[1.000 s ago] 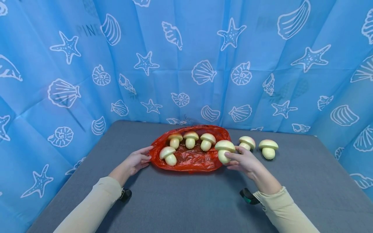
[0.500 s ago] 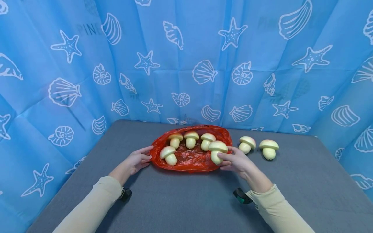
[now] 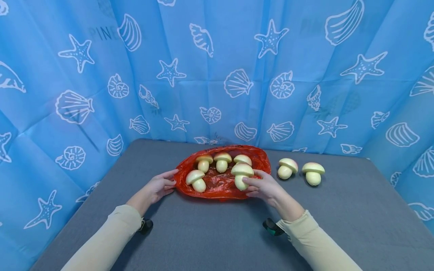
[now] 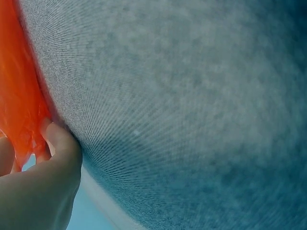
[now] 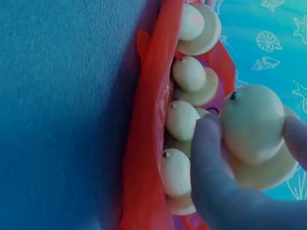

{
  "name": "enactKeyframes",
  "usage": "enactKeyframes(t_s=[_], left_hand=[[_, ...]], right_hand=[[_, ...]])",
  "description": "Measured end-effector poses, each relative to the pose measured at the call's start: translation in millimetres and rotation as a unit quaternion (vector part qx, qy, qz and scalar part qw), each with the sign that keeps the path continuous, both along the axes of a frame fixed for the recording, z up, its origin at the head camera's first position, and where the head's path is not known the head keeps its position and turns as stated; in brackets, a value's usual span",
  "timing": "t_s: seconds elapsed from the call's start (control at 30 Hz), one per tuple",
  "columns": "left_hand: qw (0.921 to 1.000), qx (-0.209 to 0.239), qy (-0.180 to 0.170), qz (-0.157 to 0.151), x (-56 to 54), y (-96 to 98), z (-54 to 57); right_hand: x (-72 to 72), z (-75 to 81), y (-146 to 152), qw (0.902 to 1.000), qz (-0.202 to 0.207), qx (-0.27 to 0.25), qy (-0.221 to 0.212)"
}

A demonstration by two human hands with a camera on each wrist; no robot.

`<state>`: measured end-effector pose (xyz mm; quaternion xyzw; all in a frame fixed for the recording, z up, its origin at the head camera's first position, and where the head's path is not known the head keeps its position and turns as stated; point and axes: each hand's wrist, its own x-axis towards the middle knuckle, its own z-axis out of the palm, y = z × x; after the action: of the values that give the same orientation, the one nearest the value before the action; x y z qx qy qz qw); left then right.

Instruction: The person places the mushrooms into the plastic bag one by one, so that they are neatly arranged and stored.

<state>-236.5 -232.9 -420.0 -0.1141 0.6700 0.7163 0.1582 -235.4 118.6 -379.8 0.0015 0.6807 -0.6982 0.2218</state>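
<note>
A red plastic bag [image 3: 218, 184] lies with its mouth spread wide on the table. Inside it stand several pale mushrooms [image 3: 222, 165] with creamy, pink-tinged caps; one [image 3: 196, 181] leans at the front left. My right hand [image 3: 266, 188] grips another mushroom [image 3: 242, 176] by its stem, over the right part of the bag's opening. In the right wrist view this mushroom [image 5: 254, 122] sits between thumb and fingers, its stem end facing the camera. At the bag's left end my left hand [image 3: 157, 189] pinches the red plastic [image 4: 21, 96].
To the right of the bag, two more mushrooms [image 3: 287, 168] [image 3: 313, 174] stand on the grey tabletop [image 3: 210, 233]. Behind the table hangs a blue curtain [image 3: 217, 64] printed with white shells and starfish. A dark band [image 3: 272, 227] is at the right wrist.
My right hand has carried its mushroom leftward, from the bag's right edge to over its opening, and it now overlaps a mushroom behind. The left hand has stayed at the bag's left end.
</note>
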Motion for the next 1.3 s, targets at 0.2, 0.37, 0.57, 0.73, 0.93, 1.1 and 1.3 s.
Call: enactKeyframes(t_s=[0.2, 0.37, 0.57, 0.73, 0.93, 1.1, 1.3], left_hand=[[1.0000, 0.003, -0.003, -0.001, 0.9, 0.5, 0.6], [1.0000, 0.003, -0.001, -0.007, 0.6, 0.8, 0.5], [1.0000, -0.003, -0.006, -0.003, 0.6, 0.9, 1.0], [1.0000, -0.004, -0.006, 0.001, 0.7, 1.6, 1.5], [1.0000, -0.005, -0.004, -0.003, 1.6, 1.3, 2.0], [1.0000, -0.006, -0.001, -0.003, 1.2, 1.5, 1.5], [1.0000, -0.008, -0.001, 0.001, 0.5, 1.8, 0.8]], right_hand=[[-5.7, -2.3, -12.3, 0.9999, 0.008, -0.012, 0.000], [-10.3, -5.8, -24.5, 0.9999, -0.006, 0.006, -0.012], [-14.5, -13.8, -40.6, 0.9994, -0.027, 0.013, -0.019], [-16.3, -19.1, -53.6, 0.9989, -0.034, 0.030, -0.014], [-18.8, -24.5, -66.4, 0.9961, -0.034, 0.080, -0.016], [-21.5, -27.8, -75.4, 0.9940, -0.041, 0.101, -0.016], [-24.1, -30.6, -84.4, 0.9885, -0.045, 0.144, -0.010]])
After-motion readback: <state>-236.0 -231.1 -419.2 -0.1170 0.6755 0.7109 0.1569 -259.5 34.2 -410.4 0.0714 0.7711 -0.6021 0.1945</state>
